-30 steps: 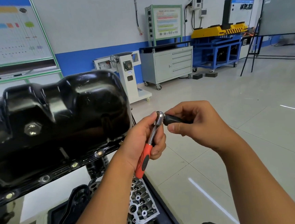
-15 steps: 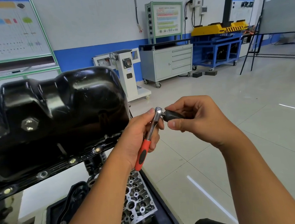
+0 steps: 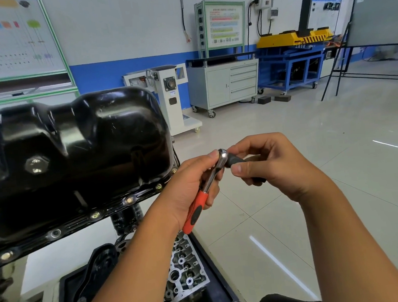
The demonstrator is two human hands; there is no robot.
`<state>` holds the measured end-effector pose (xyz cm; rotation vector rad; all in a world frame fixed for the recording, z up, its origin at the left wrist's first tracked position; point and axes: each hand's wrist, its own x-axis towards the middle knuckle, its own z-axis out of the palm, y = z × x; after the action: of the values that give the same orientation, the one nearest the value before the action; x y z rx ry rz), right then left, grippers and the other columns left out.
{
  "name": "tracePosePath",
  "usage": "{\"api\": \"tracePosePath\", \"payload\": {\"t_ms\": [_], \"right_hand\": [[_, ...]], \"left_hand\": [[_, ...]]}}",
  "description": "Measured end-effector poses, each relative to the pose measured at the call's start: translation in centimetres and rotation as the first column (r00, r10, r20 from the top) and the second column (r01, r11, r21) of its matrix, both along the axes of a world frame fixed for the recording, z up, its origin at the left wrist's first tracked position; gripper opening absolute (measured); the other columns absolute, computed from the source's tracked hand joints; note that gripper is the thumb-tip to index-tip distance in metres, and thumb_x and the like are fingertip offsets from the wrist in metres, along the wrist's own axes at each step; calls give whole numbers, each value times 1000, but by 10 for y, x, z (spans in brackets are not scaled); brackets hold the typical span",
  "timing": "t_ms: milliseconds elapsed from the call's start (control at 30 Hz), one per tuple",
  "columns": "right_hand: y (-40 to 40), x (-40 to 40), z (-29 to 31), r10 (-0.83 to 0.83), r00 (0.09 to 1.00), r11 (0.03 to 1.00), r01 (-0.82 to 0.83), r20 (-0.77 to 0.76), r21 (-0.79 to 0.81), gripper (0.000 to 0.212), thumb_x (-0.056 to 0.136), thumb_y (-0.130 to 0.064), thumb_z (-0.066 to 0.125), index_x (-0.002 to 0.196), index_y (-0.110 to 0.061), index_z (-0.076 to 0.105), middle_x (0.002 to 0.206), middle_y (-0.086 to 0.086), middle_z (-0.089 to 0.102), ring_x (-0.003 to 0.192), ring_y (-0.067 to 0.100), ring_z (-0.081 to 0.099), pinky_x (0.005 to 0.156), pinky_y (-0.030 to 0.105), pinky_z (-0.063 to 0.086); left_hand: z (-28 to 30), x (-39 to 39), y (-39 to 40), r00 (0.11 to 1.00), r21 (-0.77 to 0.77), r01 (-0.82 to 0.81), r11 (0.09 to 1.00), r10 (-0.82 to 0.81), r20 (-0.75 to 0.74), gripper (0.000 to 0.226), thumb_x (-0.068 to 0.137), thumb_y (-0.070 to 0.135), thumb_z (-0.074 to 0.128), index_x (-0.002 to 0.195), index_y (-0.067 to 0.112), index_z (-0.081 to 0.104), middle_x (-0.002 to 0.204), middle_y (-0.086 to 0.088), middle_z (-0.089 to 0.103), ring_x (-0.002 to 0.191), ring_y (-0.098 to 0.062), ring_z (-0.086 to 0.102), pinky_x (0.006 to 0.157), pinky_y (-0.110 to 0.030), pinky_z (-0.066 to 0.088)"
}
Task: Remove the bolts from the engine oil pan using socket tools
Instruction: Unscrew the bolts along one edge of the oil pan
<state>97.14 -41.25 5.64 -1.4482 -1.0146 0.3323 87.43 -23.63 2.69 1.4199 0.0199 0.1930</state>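
- Five flange bolts [image 3: 95,215] show along the lower rim of the black oil pan [image 3: 77,147], left of frame.
- At centre, the left hand [image 3: 189,190] grips a ratchet [image 3: 206,188] by its orange handle, likely stiff and light.
- Right of centre, the right hand [image 3: 274,166] pinches a dark socket [image 3: 236,160] against the ratchet head; probably smooth, best held by its sides.

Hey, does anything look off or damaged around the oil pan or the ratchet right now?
Nothing stands out. The black oil pan looks undented, and bolts sit along its flange. The left hand grips the ratchet; the right hand holds a dark socket at its head.
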Motion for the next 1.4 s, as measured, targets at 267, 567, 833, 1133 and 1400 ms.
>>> {"api": "tracePosePath", "payload": {"t_ms": [267,567,833,1133,1400], "right_hand": [[22,-10,0,-146,985,981,132,92,140,56,81,-53,68,71,2,65,59,15,54,54,26,48,51,33,41],[30,-8,-1,-1,856,738,350,-518,577,40,79,-36,54,50,-9,46,50,11,34,46,20,27,47,27,21],[41,-8,0,428,689,516,345,-585,784,36,74,-46,55,60,-15,45,58,2,34,49,21,28,64,34,34],[59,-27,15,137,791,760,302,-597,576,25,82,-32,68,66,-13,67,80,11,64,85,23,65,84,42,59],[32,-31,33,-505,783,843,537,-364,-15,44,93,-64,57,91,-19,61,56,2,60,42,15,56,45,31,50]], "left_hand": [[5,-2,-41,969,-97,-229,969,237,76,37,75,54,79,59,21,70,53,-1,54,42,-12,48,40,-20,39],[-10,7,-55,882,-373,-405,835,250,-398,30,98,37,60,75,20,51,51,5,32,40,-10,20,44,-19,10],[5,8,-51,952,-659,-276,700,104,-288,36,99,50,60,94,14,60,56,6,43,33,-5,21,31,-17,16],[23,29,-20,966,-771,-221,598,244,-88,37,108,38,45,84,12,53,58,1,47,30,-4,22,30,-17,18],[14,46,-22,948,-817,-212,537,317,-38,36,108,35,44,83,14,59,57,1,44,31,-5,23,30,-18,21]]}}
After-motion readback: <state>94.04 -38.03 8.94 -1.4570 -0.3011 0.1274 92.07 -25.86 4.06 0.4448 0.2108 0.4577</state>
